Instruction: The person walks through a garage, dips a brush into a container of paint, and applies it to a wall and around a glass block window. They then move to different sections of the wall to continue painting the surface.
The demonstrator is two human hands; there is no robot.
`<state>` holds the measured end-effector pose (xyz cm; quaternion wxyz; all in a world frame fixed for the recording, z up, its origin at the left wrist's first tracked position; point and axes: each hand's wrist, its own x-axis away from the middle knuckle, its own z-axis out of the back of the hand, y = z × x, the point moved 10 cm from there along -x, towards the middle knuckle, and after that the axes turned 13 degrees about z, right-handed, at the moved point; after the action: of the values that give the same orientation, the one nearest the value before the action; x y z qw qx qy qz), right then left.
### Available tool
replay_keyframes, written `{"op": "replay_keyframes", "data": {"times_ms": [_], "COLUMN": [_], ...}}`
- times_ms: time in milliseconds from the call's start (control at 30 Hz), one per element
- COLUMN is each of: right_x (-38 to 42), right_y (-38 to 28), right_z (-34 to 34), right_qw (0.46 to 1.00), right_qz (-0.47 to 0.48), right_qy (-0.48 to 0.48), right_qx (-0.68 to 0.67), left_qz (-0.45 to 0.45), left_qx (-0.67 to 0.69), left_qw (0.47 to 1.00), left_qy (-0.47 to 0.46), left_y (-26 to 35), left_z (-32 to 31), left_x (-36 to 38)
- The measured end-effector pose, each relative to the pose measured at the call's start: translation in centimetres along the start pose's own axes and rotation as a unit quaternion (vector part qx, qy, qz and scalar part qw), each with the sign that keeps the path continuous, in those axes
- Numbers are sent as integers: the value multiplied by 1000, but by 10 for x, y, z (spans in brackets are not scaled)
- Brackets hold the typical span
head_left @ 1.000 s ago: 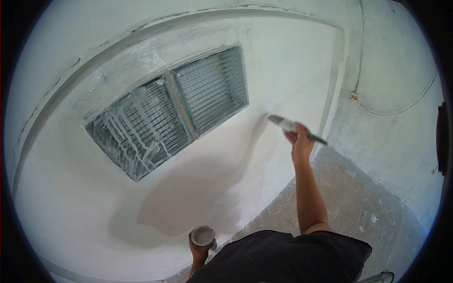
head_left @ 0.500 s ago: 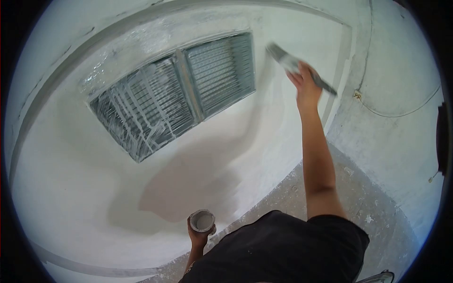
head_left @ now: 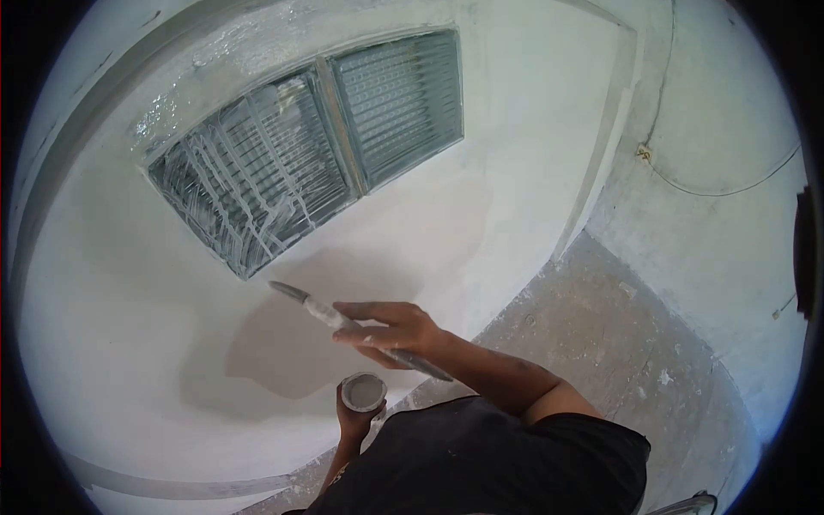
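My right hand (head_left: 390, 330) is closed around a paintbrush (head_left: 319, 311) smeared with white paint. The dark bristles point up and left, and the handle's end sticks out below my wrist. The brush appears a little away from the white wall (head_left: 120, 318), below the window's lower corner; whether the tip touches is hard to tell. Lower down, my left hand (head_left: 354, 422) grips a paint-crusted cup (head_left: 364, 392) with pale grey-white paint inside. Its open mouth faces up towards me.
Above is a ribbed-glass window (head_left: 296, 146), its left pane streaked with white paint. A cable (head_left: 717, 194) hangs from an outlet (head_left: 644, 154) on the right wall. The concrete floor (head_left: 592, 318) is paint-spattered. A dark object (head_left: 805, 253) stands at the far right edge.
My right hand has brought the paintbrush down and left, from beside the window's right edge to above the cup. My left hand and the cup have barely moved; the view has shifted slightly.
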<state>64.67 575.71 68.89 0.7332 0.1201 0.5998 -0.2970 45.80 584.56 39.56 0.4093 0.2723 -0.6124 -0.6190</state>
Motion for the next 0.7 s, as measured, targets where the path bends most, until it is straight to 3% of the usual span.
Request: {"op": "replay_keyframes", "data": {"times_ms": [67,100,133,167,200,233,267,300,367,400,500,600,700], "right_x": [19,9,16,30,54,58,64,54,29,16,0,-11,-10], "right_y": [34,43,57,68,80,78,86,90,78,82,53,-8,-42], "right_z": [8,54,100,145,220,254,282,288,275,248,141,45,-8], "right_qw": [983,963,940,926,887,866,864,865,876,898,929,957,981], "right_qz": [-133,-228,-251,-174,-174,-144,-153,-152,-95,-111,-67,55,-32], "right_qy": [-54,22,96,129,239,285,341,338,272,225,151,53,62], "right_qx": [113,142,210,308,355,385,338,338,386,361,332,278,182], "left_qz": [-8,-8,-7,-10,-5,-19,-33,-33,-17,-15,-17,-15,-38], "left_qx": [-8,-10,-11,-5,-7,-13,-18,-15,-27,-29,-39,-32,-25], "left_qw": [1000,1000,1000,1000,1000,1000,999,999,999,999,999,999,999], "left_qy": [-8,-17,-25,-19,-21,-17,-13,-13,-11,-8,0,15,6], "left_y": [9,18,23,24,18,17,17,20,17,15,8,6,7], "left_z": [0,-3,-4,0,10,14,18,21,32,37,56,71,87], "left_x": [1,3,5,7,11,11,12,14,20,23,28,29,29]}}
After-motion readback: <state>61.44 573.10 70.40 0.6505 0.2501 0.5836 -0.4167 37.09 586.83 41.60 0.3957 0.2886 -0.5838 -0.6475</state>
